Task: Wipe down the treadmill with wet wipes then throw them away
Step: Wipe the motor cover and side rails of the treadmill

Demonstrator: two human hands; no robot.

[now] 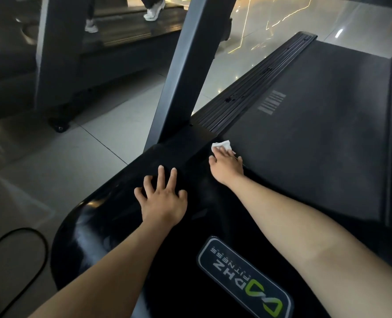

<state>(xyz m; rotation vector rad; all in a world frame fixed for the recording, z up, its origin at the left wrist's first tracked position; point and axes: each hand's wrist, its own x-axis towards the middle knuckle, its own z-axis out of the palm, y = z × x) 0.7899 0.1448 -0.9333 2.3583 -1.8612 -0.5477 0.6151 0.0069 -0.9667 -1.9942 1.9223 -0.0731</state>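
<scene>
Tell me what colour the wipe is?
White. The wipe shows best in the head view.

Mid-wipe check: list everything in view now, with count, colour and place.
wet wipe: 1, white, under the right hand, at the belt's near edge
motor cover: 1, glossy black, centre
logo badge: 1, grey and green, on the cover, bottom
belt: 1, dark grey, right
side rails: 2, black, either side of the belt
upright post: 1, dark grey, rising from the cover's far edge
cable: 1, black, on the floor, lower left
second treadmill: 1, dark, top left
shoes: 2, white, on the second treadmill
floor: 1, pale tiles, left and top
left hand: 1, fingers spread, resting on the cover
right hand: 1, pressing the wipe
</scene>
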